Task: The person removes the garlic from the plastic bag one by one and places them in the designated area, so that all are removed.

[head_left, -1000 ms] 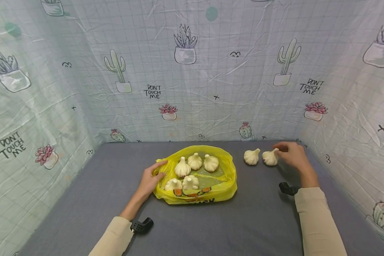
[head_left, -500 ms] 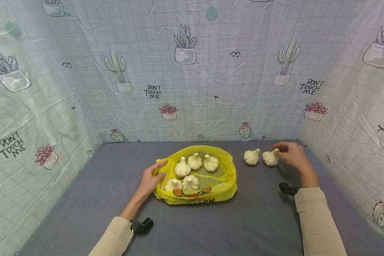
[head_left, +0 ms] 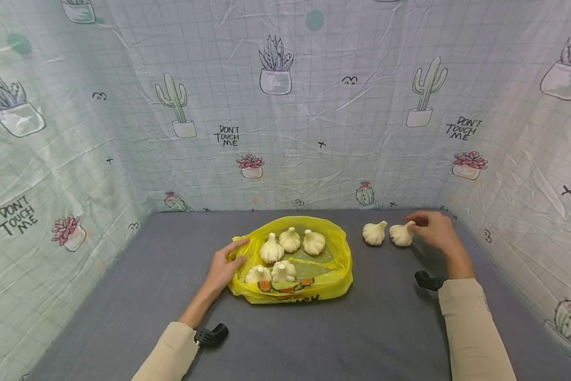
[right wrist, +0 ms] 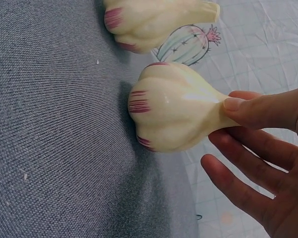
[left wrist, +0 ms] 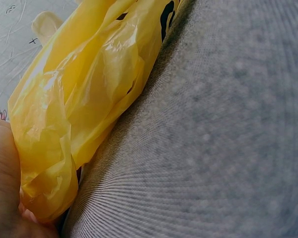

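Note:
A yellow plastic bag (head_left: pixel 340 275) lies with its mouth spread wide, and several garlic bulbs (head_left: pixel 271 248) sit inside it. My left hand (head_left: pixel 222 269) grips the bag's left edge, thumb and fingers on either side of the gathered plastic; the left wrist view shows the crumpled bag (left wrist: pixel 94 99) against the hand (left wrist: pixel 4 183). To the right of the bag, my right hand (head_left: pixel 435 231) pinches the stem of a garlic bulb (head_left: pixel 401 235). In the right wrist view this bulb (right wrist: pixel 171 106) has purple streaks and its base is at the cloth. Another garlic bulb (head_left: pixel 373 233) lies just left of it.
Grey cloth (head_left: pixel 380 323) covers the table. A curtain (head_left: pixel 314 116) printed with potted cacti surrounds it at the back and sides. Black devices are strapped at the left wrist (head_left: pixel 212 335) and right wrist (head_left: pixel 429 281).

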{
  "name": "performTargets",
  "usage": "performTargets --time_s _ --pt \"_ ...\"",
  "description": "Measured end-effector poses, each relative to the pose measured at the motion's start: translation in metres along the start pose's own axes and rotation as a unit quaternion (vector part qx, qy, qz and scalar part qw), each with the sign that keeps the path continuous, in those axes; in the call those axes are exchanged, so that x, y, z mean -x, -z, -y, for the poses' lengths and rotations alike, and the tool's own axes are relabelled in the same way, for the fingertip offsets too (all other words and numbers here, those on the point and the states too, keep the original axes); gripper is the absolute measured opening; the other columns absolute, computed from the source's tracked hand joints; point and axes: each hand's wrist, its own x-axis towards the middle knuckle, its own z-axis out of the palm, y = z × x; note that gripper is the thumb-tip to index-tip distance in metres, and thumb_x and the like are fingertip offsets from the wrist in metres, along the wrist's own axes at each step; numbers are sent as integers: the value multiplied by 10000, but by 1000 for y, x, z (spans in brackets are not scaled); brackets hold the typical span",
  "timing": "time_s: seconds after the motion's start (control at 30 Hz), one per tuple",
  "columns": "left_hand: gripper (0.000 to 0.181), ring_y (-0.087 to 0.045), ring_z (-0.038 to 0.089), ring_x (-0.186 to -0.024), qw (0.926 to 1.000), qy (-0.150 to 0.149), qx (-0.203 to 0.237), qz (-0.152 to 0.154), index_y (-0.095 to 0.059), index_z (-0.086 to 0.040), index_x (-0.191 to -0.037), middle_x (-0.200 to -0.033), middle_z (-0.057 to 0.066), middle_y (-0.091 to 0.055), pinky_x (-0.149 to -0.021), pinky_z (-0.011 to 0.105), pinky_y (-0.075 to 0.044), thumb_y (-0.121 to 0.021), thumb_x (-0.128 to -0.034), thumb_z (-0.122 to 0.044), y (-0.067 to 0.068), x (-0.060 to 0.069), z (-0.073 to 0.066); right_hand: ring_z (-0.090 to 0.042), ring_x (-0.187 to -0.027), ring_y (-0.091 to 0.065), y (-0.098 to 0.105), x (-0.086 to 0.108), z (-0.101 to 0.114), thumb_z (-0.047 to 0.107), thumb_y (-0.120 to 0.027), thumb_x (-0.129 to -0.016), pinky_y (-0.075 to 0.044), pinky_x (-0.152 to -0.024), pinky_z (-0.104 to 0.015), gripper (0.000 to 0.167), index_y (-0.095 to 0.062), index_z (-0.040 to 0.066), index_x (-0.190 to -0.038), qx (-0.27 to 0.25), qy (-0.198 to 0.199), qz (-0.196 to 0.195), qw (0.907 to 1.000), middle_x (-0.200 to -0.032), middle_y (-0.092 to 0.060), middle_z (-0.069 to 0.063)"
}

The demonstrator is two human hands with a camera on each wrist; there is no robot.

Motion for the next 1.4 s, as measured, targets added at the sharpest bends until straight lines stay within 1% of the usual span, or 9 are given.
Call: performTargets --time_s 0.2,0.4,0.53,0.73,0.97,1.1,1.3,1.4 --pt "461 -377 329 -1527 10000 -25 16 41 -616 -112 -1443 -1547 141 -539 -1228 554 -325 -633 -986 -52 0 -1 1 -476 -1093 -674 1 1 1 168 -656 -999 -563 -830 -577 318 -713 -23 -1248 -49 -8 -17 10000 -1208 -711 -298" --pt "446 -381 312 -1526 10000 -63 -37 51 -630 -145 -1433 -1536 110 -558 -1232 554 -326 -630 -993 -73 1 1 0 -467 -1102 -670 2 3 1 164 -652 -999 -560 -842 -576 323 -710 -15 -1262 -21 -100 -11 9999 -1224 -706 -290" --pt "446 -388 308 -1522 10000 -7 -44 21 -637 -160 -1427 -1534 101 -560 -1229 548 -333 -630 -989 -74 0 1 -1 -464 -1107 -668 2 3 1 168 -648 -1002 -557 -854 -581 319 -710 -9 -1261 -38 -147 -15 9999 -1226 -706 -287" --pt "452 -391 311 -1520 10000 17 -82 -22 -637 -170 -1428 -1536 105 -555 -1226 551 -335 -631 -985 -80 1 1 -1 -472 -1121 -665 1 2 2 162 -654 -1002 -550 -871 -589 345 -685 -30 -1287 -95 -186 -64 9998 -1239 -695 -302" --pt "447 -385 302 -1525 10000 25 -39 16 -638 -172 -1426 -1537 98 -555 -1230 539 -333 -625 -990 -76 1 2 -2 -491 -1146 -649 4 2 3 176 -658 -1007 -547 -883 -594 386 -655 -50 -1320 -50 -204 -55 9998 -1268 -672 -322" --pt "448 -385 309 -1524 10000 9 -37 15 -637 -168 -1428 -1538 107 -552 -1227 544 -336 -627 -989 -78 1 1 -2 -489 -1145 -649 7 2 6 170 -645 -1012 -548 -885 -592 384 -649 -55 -1323 -4 -209 -57 9998 -1264 -673 -322" --pt "443 -379 296 -1529 10000 19 -38 4 -640 -175 -1424 -1530 87 -564 -1233 543 -329 -637 -991 -84 1 1 -1 -484 -1124 -656 15 2 16 136 -647 -992 -549 -875 -591 379 -647 -65 -1314 93 -205 -101 9997 -1247 -682 -317" --pt "447 -381 294 -1528 10000 10 -17 2 -641 -169 -1423 -1526 86 -570 -1237 540 -323 -635 -987 -73 1 1 -1 -493 -1120 -651 18 3 20 124 -653 -985 -539 -872 -602 381 -644 -76 -1309 147 -126 -134 9997 -1245 -679 -324"
